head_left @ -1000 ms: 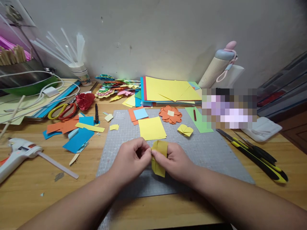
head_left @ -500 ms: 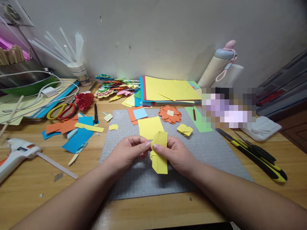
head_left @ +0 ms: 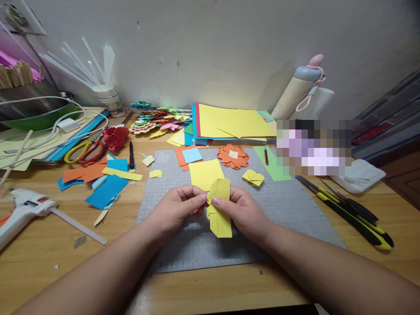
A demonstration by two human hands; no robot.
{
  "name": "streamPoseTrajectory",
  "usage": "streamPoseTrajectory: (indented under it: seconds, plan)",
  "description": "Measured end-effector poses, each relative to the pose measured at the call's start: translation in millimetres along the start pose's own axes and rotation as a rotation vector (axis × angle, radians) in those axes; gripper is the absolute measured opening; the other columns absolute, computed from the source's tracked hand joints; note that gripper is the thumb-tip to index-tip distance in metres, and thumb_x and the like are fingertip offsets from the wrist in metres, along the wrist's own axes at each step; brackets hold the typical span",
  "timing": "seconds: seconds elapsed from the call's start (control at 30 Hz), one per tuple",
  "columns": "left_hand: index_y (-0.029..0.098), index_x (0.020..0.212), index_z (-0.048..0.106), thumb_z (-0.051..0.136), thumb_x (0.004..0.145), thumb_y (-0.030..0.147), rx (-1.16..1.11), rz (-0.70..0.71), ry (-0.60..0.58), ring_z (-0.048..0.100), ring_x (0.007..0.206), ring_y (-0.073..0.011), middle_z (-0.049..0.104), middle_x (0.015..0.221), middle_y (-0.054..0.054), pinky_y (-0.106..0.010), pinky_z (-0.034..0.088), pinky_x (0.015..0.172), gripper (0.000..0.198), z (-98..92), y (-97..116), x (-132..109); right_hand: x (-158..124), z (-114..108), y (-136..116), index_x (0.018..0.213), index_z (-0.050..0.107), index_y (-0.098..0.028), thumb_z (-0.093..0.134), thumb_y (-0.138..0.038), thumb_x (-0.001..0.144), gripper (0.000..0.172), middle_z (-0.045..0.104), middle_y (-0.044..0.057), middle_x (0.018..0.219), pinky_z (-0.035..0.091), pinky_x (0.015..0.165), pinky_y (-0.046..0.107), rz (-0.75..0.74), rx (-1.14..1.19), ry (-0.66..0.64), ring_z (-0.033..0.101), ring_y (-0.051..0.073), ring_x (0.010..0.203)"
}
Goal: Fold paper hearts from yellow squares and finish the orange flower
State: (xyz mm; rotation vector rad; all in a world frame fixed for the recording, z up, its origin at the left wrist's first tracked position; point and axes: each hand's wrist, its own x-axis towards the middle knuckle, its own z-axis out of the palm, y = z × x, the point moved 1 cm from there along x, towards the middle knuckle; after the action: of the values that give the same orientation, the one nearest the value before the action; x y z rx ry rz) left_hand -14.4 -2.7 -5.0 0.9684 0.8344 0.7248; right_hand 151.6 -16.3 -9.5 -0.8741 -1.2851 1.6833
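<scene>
A folded yellow paper point(head_left: 222, 218) is held upright above the grey cutting mat point(head_left: 295, 227), with small creased folds along its left edge. My left hand point(head_left: 183, 202) pinches that left edge between thumb and fingers. On the other side, my right hand point(head_left: 243, 210) grips the paper, thumb in front and fingers behind. Just beyond lies a flat yellow sheet point(head_left: 205, 173). An orange paper flower point(head_left: 232, 156) with a pale square at its centre and a yellow folded heart point(head_left: 253, 177) rest farther back on the mat.
On the left are a glue gun point(head_left: 29, 208), scissors point(head_left: 88, 151), a black pen point(head_left: 131, 155) and blue scraps point(head_left: 108, 192). A utility knife point(head_left: 351, 214) lies right. Behind stand a paper stack point(head_left: 232, 120) and a bottle point(head_left: 295, 92).
The folded paper has turned slightly, its lower end shifting a little to the right. Both hands keep their hold with almost no movement.
</scene>
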Motion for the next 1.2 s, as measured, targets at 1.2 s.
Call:
streamPoseTrajectory:
  seconds: [1.2]
  plan:
    - [0.018, 0.063, 0.044, 0.048, 0.085, 0.038, 0.374, 0.186, 0.009, 0.032, 0.058, -0.0103, 0.037, 0.06, 0.005, -0.024, 0.027, 0.054, 0.029, 7.4, 1.6, -3.6, 0.6, 1.2, 8.1, 0.084, 0.064, -0.017, 0.063, -0.033, 0.081, 0.017, 0.06, -0.001, 0.069, 0.044, 0.058, 0.023, 0.044, 0.171, -0.035, 0.055, 0.01, 0.061]
